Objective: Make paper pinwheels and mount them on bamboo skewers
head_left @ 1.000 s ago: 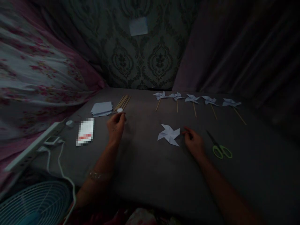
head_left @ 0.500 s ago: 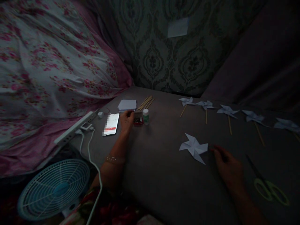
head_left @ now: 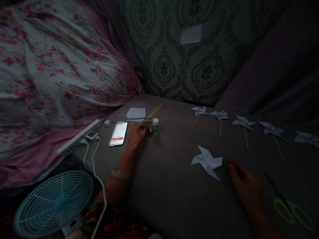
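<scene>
My left hand (head_left: 136, 134) is at a small red box (head_left: 149, 131) with dark contents, beside a white-capped green bottle (head_left: 156, 126). Its fingers are bent together at the box's near side; what they pinch is hidden. On the right, my right hand (head_left: 245, 181) rests with thumb and forefinger closed together, and anything between them is too small to make out. Just left of those fingertips, apart from them, a folded white paper pinwheel (head_left: 207, 161) lies on the grey surface. Green-handled scissors (head_left: 284, 202) lie to the right of my right hand.
Several pinwheels on sticks (head_left: 243, 122) line the back right. Behind my left hand are a paper stack (head_left: 136, 114) and wooden sticks (head_left: 156, 111). A phone (head_left: 119, 133), power strip (head_left: 79, 137), white cable (head_left: 103, 186) and blue fan (head_left: 57, 204) are left.
My left hand has shifted right, its fingertips now at the red box. My right hand stays beside the pinwheel. The whole view has tilted slightly.
</scene>
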A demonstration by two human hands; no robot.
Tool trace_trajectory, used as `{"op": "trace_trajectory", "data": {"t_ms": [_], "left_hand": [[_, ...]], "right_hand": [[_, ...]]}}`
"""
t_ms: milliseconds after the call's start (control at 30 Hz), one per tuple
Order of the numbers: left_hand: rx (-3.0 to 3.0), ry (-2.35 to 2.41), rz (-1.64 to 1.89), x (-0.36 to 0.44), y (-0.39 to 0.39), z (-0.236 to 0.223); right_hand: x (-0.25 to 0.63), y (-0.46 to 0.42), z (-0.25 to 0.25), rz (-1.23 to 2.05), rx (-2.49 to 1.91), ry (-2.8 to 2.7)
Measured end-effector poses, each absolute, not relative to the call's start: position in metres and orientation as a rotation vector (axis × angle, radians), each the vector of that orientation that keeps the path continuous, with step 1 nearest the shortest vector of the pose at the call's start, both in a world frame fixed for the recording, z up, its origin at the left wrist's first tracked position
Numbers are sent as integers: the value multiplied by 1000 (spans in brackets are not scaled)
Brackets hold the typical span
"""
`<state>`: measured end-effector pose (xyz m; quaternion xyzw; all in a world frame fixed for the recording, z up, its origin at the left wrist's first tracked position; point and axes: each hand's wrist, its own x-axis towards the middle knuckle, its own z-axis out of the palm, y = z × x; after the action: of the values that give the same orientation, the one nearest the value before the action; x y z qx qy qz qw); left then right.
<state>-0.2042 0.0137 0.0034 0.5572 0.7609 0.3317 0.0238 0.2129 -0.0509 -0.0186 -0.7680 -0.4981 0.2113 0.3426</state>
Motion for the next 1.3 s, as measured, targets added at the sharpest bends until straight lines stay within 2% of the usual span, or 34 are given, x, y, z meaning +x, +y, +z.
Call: {"op": "trace_trajectory", "data": {"t_ms": [100, 333, 733, 1033, 1300], "left_hand": [[1758, 2502, 902, -198, 11, 7], [1852, 2463, 678, -191, 12, 16], [1810, 2274, 659, -206, 28, 24], [1889, 2514, 502, -192, 27, 22], [1938, 2500, 362, -190, 23, 26]], "right_hand": [[213, -51, -18, 531, -1995, -1308], [214, -50, -25, 501, -1914, -1336], [213, -51, -18, 585, -1949, -1337], [213, -49, -20, 565, -1947, -1332], [213, -51, -20, 553, -1906, -1336]]}}
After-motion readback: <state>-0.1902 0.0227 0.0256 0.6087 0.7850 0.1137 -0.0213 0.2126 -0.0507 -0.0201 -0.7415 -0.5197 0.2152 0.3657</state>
